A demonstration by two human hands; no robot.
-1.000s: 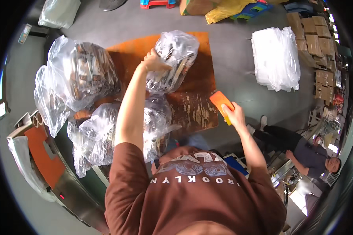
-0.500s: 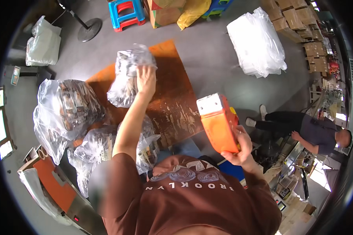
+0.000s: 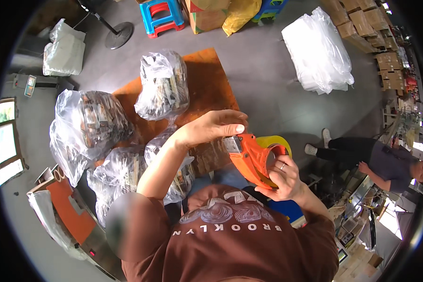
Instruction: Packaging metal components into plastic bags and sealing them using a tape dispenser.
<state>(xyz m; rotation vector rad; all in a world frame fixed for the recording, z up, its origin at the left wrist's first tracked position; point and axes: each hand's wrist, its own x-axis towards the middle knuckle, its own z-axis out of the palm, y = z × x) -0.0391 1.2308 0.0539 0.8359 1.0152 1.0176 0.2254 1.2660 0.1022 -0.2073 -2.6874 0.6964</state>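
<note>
My right hand (image 3: 286,178) grips an orange tape dispenser (image 3: 251,162) that carries a roll of yellow tape (image 3: 279,143). The dispenser's metal-tipped end points toward my left hand (image 3: 211,129), whose fingers are stretched out, with the thumb at or just above that tip. Whether the thumb touches the tape cannot be made out. Beyond my left hand, a clear plastic bag (image 3: 163,87) packed with small items stands on a worn orange-brown table (image 3: 211,70). A larger filled bag (image 3: 91,124) sits to its left, with further filled bags (image 3: 120,171) nearer to me, partly behind my left arm.
White plastic-wrapped bundles lie on the floor at the far right (image 3: 317,51) and far left (image 3: 66,54). Ahead are a fan base (image 3: 119,35), a blue and red stool (image 3: 162,16) and a carton (image 3: 207,16). Another person (image 3: 385,160) is at the right, beside a cluttered workbench.
My left hand has left the bag on the table and come back to the dispenser's tip. The dispenser has turned and its yellow roll shows more. The bag now stands still.
</note>
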